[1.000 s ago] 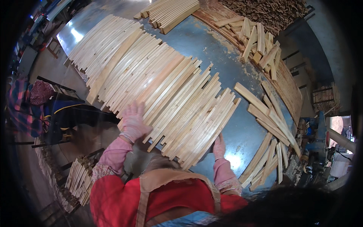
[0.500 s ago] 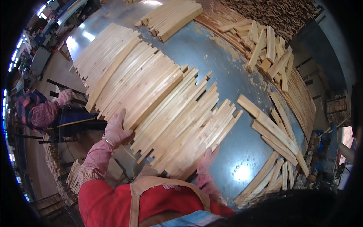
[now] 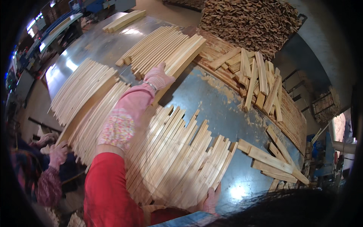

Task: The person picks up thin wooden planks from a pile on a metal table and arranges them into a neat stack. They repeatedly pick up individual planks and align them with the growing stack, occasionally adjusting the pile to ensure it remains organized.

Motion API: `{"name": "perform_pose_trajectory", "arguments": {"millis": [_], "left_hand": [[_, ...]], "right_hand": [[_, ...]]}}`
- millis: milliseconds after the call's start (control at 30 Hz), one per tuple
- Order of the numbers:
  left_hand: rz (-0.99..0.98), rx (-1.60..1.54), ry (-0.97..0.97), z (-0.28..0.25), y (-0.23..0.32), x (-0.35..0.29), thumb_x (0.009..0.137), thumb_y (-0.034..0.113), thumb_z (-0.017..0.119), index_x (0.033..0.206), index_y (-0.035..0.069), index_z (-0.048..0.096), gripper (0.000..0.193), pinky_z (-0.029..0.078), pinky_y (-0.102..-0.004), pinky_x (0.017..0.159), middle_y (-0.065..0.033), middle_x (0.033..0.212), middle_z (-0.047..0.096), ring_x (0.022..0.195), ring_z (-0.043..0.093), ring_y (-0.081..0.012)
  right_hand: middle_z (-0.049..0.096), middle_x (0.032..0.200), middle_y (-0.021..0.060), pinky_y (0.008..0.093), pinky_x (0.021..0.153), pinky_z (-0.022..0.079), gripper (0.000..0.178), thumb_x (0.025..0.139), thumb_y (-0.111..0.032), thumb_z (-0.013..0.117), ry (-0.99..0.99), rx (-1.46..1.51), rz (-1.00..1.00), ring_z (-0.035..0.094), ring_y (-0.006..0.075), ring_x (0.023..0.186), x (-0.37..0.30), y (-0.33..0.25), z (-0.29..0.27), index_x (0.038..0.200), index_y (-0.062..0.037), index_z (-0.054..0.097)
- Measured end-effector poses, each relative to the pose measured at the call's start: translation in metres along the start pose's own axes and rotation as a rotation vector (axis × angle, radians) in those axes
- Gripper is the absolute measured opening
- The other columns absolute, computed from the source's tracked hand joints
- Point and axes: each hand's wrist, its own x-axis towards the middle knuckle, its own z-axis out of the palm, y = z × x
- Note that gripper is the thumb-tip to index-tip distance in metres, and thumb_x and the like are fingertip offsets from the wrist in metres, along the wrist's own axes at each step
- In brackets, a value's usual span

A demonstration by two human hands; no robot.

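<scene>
My left hand [image 3: 160, 77], in a pink glove, reaches out across the metal table. Its fingers are closed on a long wooden board [image 3: 190, 51] beside the far row of strips [image 3: 157, 47]. My right hand [image 3: 210, 202], also gloved, rests low against the right edge of the near row of wooden strips [image 3: 176, 151]. Its visible fingers are stretched out; the rest of that hand is hidden. My left sleeve covers part of the near row. The strips lie side by side with uneven ends.
At the left, a co-worker's gloved hand [image 3: 58, 155] is by the end of a crosswise board [image 3: 90, 100]. Loose offcuts [image 3: 261, 81] pile on a plywood sheet [image 3: 293, 125] at right. More boards [image 3: 272, 157] lie on the metal table [image 3: 223, 117]. A big wood stack [image 3: 249, 24] stands behind.
My left hand has moved from the near row out to the far row, with a board in its grasp. My right hand stays at the near row's edge. The view has shifted.
</scene>
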Motion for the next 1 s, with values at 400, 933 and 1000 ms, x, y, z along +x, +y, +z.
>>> {"name": "perform_pose_trajectory", "arguments": {"millis": [400,933,1000], "left_hand": [[0.322,0.502,0.045,0.081,0.010,0.163,0.091,0.060,0.073,0.166,0.013,0.041,0.093,0.028,-0.0491,0.130,-0.0201,0.174,0.035,0.163,0.031,-0.0345],[0.576,0.020,0.156,0.068,-0.267,-0.200,0.078,0.042,0.086,0.149,0.008,0.056,0.085,0.033,-0.0633,0.124,-0.0252,0.160,0.046,0.148,0.044,-0.0476],[0.521,-0.019,0.106,0.065,-0.276,-0.262,0.072,0.039,0.089,0.145,0.007,0.057,0.086,0.033,-0.0646,0.123,-0.0239,0.155,0.049,0.146,0.045,-0.0468]], "right_hand": [[0.055,0.151,0.0232,0.0440,0.119,0.041,0.075,0.097,-0.021,0.072,0.000,-0.197,0.068,0.054,0.0335,0.138,0.030,-0.041,0.127,0.163,0.0035,0.042],[0.069,0.114,0.0188,0.0517,0.104,0.048,0.049,0.087,-0.029,0.077,-0.069,-0.729,-1.036,0.061,0.0416,0.117,0.164,-0.146,0.272,0.128,-0.0043,0.068],[0.068,0.133,0.0184,0.0544,0.117,0.040,0.055,0.093,-0.036,0.074,-0.356,-0.765,-0.928,0.055,0.0389,0.135,0.190,-0.192,0.337,0.140,-0.0078,0.066]]}}
